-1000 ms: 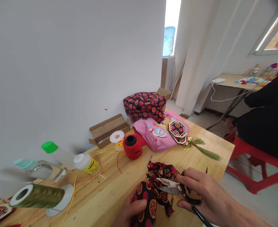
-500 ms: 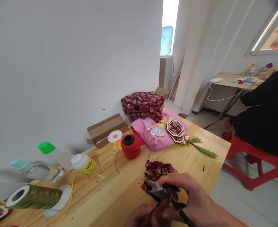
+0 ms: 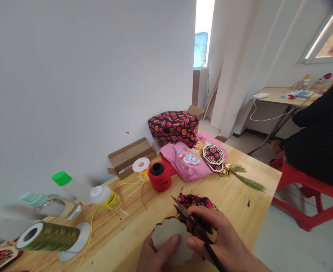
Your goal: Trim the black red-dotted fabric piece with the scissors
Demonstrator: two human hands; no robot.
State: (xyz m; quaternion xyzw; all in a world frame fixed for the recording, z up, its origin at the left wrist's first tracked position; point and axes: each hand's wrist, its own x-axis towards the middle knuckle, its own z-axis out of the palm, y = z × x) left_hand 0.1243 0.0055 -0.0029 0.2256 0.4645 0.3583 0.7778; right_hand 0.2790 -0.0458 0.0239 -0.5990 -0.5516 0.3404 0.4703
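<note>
At the bottom centre my left hand (image 3: 158,254) pinches a pale scalloped disc (image 3: 172,238) with its thumb on the flat face; a dark patterned edge shows at its rim. My right hand (image 3: 221,238) is closed on dark scissors (image 3: 190,218), whose blades point up and left, slightly parted, just above the disc. Behind the scissors lies a heap of black and red fabric scraps (image 3: 202,201). An octagonal ornament (image 3: 213,155) with bells and a green tassel (image 3: 248,182) rests on a pink cloth bag (image 3: 187,162).
Left on the wooden table (image 3: 132,226) are an olive thread spool (image 3: 56,236), a yellow-labelled bottle (image 3: 110,198) and clear bottles. A red spool (image 3: 159,176) and cardboard box (image 3: 131,156) stand near the wall. A person in black (image 3: 319,139) sits at right on a red stool (image 3: 310,200).
My left hand has come up into view with the pale disc, its flat face now showing. The scissors have turned, their blades clearer and pointing further up. The view has shifted slightly.
</note>
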